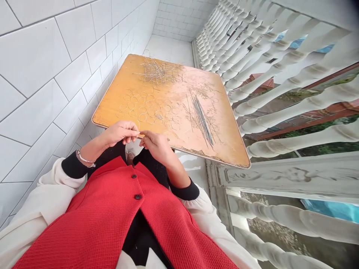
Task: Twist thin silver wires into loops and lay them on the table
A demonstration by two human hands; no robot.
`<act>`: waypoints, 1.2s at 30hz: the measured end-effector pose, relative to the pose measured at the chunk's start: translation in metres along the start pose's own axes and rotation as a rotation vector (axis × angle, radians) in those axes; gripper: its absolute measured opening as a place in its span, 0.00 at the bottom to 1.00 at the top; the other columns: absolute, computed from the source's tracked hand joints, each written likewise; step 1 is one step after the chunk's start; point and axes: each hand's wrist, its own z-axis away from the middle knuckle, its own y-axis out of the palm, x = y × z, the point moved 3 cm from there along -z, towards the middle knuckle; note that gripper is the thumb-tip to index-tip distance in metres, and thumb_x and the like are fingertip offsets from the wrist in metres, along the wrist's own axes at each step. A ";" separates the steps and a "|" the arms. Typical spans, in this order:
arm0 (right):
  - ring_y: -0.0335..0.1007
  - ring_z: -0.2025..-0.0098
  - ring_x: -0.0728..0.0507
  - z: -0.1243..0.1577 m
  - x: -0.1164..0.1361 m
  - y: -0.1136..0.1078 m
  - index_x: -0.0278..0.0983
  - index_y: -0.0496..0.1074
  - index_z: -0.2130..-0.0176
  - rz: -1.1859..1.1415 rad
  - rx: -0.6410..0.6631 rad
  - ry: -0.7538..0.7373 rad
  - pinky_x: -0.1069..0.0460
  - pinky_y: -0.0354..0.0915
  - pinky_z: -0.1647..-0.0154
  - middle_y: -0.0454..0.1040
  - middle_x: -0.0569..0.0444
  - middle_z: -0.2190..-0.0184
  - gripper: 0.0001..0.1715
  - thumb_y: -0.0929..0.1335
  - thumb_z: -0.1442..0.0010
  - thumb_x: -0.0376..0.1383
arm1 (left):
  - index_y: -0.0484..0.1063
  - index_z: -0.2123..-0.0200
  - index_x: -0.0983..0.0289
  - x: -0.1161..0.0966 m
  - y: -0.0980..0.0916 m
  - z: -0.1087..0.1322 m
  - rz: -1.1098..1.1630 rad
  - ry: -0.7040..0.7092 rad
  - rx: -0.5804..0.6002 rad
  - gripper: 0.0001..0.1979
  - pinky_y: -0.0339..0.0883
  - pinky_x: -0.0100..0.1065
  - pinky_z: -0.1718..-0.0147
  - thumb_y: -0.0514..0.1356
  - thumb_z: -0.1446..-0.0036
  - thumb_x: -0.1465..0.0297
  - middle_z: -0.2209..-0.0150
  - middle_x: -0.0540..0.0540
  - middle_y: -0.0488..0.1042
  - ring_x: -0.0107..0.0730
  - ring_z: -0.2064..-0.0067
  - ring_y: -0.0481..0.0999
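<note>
Between a white tiled wall (42, 63) and a pale balustrade (280, 168), a worn table (235, 149), chipped along the near edge. Scattered over the left half, toward the near edge, thin wire rings (142, 112). Nearer the right edge, a loose bundle of straight wires (202, 119), slanting toward the near edge. By the far edge, toward the far-left corner, a wire tangle (157, 71). At the near edge, left of its middle: left hand (122, 133), thumb and forefinger pinching a thin wire (138, 123), partly hidden; right hand (157, 147), forefinger reaching those fingertips, grip impossible to tell.
</note>
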 end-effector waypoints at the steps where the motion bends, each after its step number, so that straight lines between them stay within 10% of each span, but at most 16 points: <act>1: 0.77 0.69 0.46 0.001 0.003 0.000 0.34 0.77 0.53 0.087 0.006 -0.008 0.52 0.68 0.64 0.81 0.52 0.71 0.20 0.60 0.37 0.28 | 0.69 0.77 0.66 -0.001 0.001 0.000 -0.012 -0.014 -0.004 0.09 0.54 0.22 0.85 0.62 0.45 0.75 0.80 0.49 0.70 0.17 0.82 0.64; 9: 0.78 0.65 0.43 0.003 0.017 0.004 0.33 0.79 0.57 0.319 0.035 0.045 0.51 0.65 0.62 0.82 0.47 0.66 0.18 0.61 0.36 0.28 | 0.68 0.78 0.67 -0.007 0.005 0.002 -0.094 -0.121 -0.053 0.12 0.52 0.21 0.85 0.59 0.42 0.81 0.83 0.47 0.68 0.16 0.83 0.62; 14: 0.75 0.70 0.47 0.005 -0.009 0.014 0.34 0.76 0.46 -0.352 -0.159 0.119 0.51 0.71 0.64 0.81 0.52 0.68 0.22 0.66 0.37 0.39 | 0.70 0.75 0.68 -0.002 0.001 0.002 0.015 -0.040 -0.138 0.11 0.55 0.20 0.84 0.61 0.40 0.78 0.81 0.47 0.70 0.16 0.82 0.66; 21: 0.76 0.70 0.50 0.007 -0.019 0.039 0.39 0.79 0.58 -1.100 -0.264 0.232 0.53 0.73 0.64 0.83 0.54 0.67 0.19 0.75 0.47 0.47 | 0.68 0.72 0.67 0.003 0.006 0.003 0.146 0.003 -0.305 0.10 0.54 0.21 0.85 0.59 0.36 0.77 0.81 0.46 0.72 0.17 0.83 0.67; 36: 0.76 0.71 0.46 0.011 -0.018 0.030 0.36 0.81 0.56 -0.657 -0.272 0.158 0.49 0.74 0.65 0.82 0.51 0.70 0.21 0.70 0.40 0.49 | 0.68 0.72 0.65 0.016 0.006 0.003 -0.245 0.167 -0.290 0.09 0.56 0.22 0.80 0.60 0.38 0.73 0.82 0.43 0.67 0.16 0.82 0.63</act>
